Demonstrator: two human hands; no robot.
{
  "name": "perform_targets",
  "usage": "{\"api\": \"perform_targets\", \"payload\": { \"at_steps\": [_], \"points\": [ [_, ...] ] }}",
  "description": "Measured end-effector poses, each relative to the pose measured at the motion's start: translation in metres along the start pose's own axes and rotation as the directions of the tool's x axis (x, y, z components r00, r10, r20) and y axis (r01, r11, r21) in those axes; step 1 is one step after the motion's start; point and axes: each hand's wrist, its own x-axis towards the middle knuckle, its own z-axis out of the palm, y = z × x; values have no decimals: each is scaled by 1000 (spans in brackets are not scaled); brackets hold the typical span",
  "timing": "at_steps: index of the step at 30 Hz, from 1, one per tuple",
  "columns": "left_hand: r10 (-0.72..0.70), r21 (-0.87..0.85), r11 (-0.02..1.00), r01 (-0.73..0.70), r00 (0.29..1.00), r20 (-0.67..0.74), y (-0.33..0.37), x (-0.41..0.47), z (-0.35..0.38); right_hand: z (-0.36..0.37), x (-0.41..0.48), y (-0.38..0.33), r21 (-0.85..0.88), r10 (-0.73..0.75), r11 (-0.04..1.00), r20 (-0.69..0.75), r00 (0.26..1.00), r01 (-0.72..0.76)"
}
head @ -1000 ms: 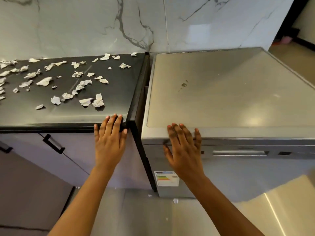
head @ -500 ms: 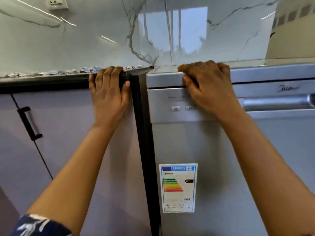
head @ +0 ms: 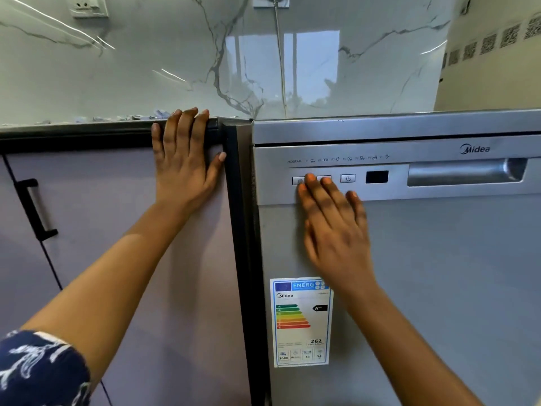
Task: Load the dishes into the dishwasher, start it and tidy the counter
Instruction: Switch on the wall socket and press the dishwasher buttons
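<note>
Two hands show in the head view, each held flat and holding nothing. The left hand (head: pixel 184 171) lies against the pale cabinet front (head: pixel 117 200). Its straight fingers (head: pixel 187 127) reach up over the black front edge of the surface (head: pixel 73 133), and the thumb is spread toward the dark corner post (head: pixel 234 230).

The right hand (head: pixel 336 230) lies flat on the dishwasher (head: pixel 439 273), fingertips (head: pixel 311 178) up at the control strip. They cover part of the power button (head: pixel 297 180) and of the second button (head: pixel 323 177); whether either is pressed cannot be told. Just right of them sit a clock button (head: pixel 347 178), a dark display (head: pixel 376 177) and the recessed handle (head: pixel 465 172).

The dishwasher stands just beside the cabinet, on its right, with its door closed. An energy label (head: pixel 301 322) is stuck low on the door, below the right hand.

A thin line of torn paper scraps (head: pixel 140 116) shows on top of the surface, left of the left fingertips. On the marble wall behind are a socket (head: pixel 87 5) and a hanging cable (head: pixel 281 63).
</note>
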Motion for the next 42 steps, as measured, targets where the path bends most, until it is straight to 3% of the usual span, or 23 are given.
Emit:
{"api": "perform_targets", "payload": {
  "at_steps": [7,14,19,24,32,37,40,42],
  "points": [
    [-7,-22,1000,8,1000,16,2,-6,0,11,2,-16,-82,159,984,-23,987,-161],
    [-69,-41,997,70,997,34,12,-7,-2,8,7,-18,-212,133,966,-76,988,-146],
    [-90,-46,995,93,994,65,16,-8,-8,3,2,-8,-147,87,986,13,996,-84],
    [-136,-83,986,142,988,73,20,-8,-8,-16,7,14,69,151,987,-119,981,-143],
    [-165,-115,978,172,984,68,22,-7,-7,-31,60,40,-33,67,997,-192,979,-75],
    [-188,-147,970,196,980,67,27,-6,-11,-56,78,116,37,233,972,-137,963,-230],
    [-285,-272,917,293,956,70,49,3,-25,-58,77,132,55,204,978,-96,974,-199],
    [-233,-338,915,219,973,-1,74,8,-37,-62,79,133,48,177,984,-73,982,-173]
  ]
}}
